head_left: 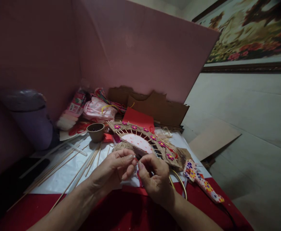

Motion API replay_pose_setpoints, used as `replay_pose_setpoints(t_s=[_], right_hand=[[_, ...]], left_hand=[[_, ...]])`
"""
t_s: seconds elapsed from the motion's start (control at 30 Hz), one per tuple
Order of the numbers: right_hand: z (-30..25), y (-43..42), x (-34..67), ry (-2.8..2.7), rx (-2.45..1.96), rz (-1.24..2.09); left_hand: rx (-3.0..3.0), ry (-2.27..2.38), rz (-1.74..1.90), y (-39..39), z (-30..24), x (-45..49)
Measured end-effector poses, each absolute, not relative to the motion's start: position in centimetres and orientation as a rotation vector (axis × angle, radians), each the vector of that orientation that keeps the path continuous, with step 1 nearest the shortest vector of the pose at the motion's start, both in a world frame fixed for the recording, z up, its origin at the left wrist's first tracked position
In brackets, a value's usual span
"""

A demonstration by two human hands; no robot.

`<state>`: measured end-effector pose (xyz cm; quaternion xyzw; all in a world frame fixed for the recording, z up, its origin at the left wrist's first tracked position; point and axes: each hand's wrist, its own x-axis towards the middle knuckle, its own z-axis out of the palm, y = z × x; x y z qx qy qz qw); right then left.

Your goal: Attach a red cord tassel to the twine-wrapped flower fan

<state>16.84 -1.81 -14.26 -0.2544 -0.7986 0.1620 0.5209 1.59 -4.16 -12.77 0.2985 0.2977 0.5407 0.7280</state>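
Note:
My left hand (113, 171) and my right hand (154, 178) meet fingertip to fingertip over the table's near middle. Both are closed in a pinch on a small red piece (136, 159) between them, too small to name. Just beyond the fingers lies an arched burlap craft piece (154, 141) with pink flowers along it, thin stick spokes and a pink dotted centre. A ball of jute twine (122, 146) sits right behind my left hand. A gold ring (180, 183) lies under my right wrist.
A small brown cup (95, 131) stands at the back left, with several bamboo sticks (65, 166) spread over white paper. Red felt (137, 117), cardboard pieces (159, 107), a flowered patterned strip (203, 181) and a purple bin (31, 122) surround the work. A pink wall stands behind.

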Motion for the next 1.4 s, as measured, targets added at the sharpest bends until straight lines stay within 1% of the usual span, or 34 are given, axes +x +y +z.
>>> replay_pose_setpoints(t_s=[0.83, 1.4], right_hand=[[-14.31, -1.82, 16.88, -1.921, -0.593, 0.394], [-14.33, -1.87, 16.88, -1.905, -0.576, 0.420]], left_hand=[[0.639, 0.632, 1.180, -4.11, -13.02, 1.49], [0.606, 0.713, 1.208, -4.15, -12.92, 1.73]])
